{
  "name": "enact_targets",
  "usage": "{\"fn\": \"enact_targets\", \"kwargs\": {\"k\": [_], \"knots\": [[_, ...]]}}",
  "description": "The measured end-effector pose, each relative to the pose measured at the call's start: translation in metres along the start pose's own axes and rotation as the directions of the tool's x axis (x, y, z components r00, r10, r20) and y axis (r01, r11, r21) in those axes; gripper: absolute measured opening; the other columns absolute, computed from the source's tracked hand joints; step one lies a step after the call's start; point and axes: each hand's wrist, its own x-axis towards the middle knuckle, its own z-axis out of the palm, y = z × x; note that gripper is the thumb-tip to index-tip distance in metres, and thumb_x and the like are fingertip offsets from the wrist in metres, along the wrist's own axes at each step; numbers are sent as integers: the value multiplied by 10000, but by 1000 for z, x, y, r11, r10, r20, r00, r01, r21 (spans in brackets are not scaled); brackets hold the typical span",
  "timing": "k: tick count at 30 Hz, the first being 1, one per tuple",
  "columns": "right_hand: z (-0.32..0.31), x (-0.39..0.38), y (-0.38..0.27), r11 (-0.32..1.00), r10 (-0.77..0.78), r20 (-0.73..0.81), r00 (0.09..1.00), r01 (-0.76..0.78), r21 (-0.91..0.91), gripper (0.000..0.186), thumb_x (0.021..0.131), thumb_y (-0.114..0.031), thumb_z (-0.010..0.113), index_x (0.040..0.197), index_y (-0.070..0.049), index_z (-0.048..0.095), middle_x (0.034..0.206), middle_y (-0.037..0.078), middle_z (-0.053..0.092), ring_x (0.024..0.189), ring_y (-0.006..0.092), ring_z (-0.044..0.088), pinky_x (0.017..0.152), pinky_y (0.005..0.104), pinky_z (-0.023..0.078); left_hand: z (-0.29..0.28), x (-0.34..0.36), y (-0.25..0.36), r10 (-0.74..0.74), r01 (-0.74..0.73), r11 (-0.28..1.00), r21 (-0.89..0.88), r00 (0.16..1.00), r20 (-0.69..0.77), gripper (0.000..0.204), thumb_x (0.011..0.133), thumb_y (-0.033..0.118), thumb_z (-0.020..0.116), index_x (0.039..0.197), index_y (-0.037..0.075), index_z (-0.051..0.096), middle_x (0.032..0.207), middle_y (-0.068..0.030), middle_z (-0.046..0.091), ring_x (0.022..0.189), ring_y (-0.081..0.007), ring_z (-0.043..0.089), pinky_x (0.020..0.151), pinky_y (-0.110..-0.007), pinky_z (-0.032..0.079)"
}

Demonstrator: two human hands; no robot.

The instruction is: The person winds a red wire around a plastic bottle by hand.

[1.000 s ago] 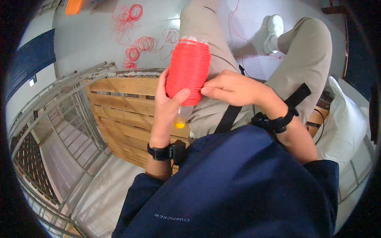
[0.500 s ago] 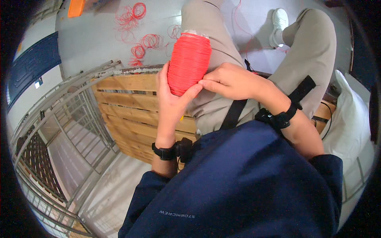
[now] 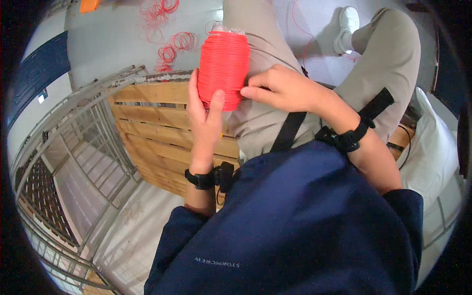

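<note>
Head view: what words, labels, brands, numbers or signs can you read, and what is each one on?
Dark blue shirt: one short line of small pale lettering, upside down in the picture; I don't copy out its wording.
Wound red cord: no text shows.

The grey floor (image 3: 108, 44) is strewn with coils of red cord (image 3: 167, 53) (loosely tangled) well left of the white shoe (image 3: 348, 23); nearer that shoe, a single red strand (image 3: 293, 11) is laid.
</note>
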Motion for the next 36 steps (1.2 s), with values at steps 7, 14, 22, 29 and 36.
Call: {"fn": "enact_targets", "kwargs": {"k": [7, 14, 22, 29, 36], "knots": [[8, 7, 2, 979, 201, -78, 976, -198, 47, 472, 907, -438, 656, 753, 8, 667, 564, 111, 542, 507, 182, 465, 510, 348, 378, -5, 8, -3, -174, 175, 979, -105, 985, 18, 571, 940, 236, 641, 1366, -80, 429, 1248, -155, 583, 1108, -197, 572, 968, -331, 449], [8, 4, 14, 951, 192, -43, 980, -175, 256, 351, 932, -300, 667, 766, 8, 637, 606, 2, 518, 572, 81, 425, 533, 285, 366, 1, 23, -5, -197, 201, 969, -144, 980, 43, 535, 922, 238, 664, 1318, -68, 476, 1187, -132, 606, 1049, -173, 586, 940, -324, 465], [7, 9, 10, 966, 215, -88, 973, -199, 163, 235, 871, -249, 662, 857, -16, 693, 720, 167, 657, 659, 264, 633, 654, 376, 490, -14, 20, -31, -411, 381, 801, -462, 911, 40, 479, 929, 226, 607, 1308, -49, 504, 1226, -119, 598, 1100, -180, 573, 965, -317, 456], [13, 17, 6, 980, 198, -133, 971, -196, 32, 209, 886, -213, 662, 869, -5, 668, 691, 140, 641, 604, 242, 590, 602, 354, 464, -15, 18, -44, -449, 406, 758, -511, 892, 42, 476, 940, 229, 602, 1309, -56, 507, 1201, -117, 621, 1069, -178, 597, 943, -319, 474], [22, 28, 5, 980, 172, -177, 969, -187, -73, 203, 878, -206, 664, 861, -5, 668, 736, 172, 659, 649, 327, 624, 623, 396, 484, -10, 16, -39, -365, 309, 845, -436, 930, -48, 461, 936, 230, 625, 1291, -50, 534, 1196, -125, 628, 1042, -175, 614, 924, -315, 491]]}}
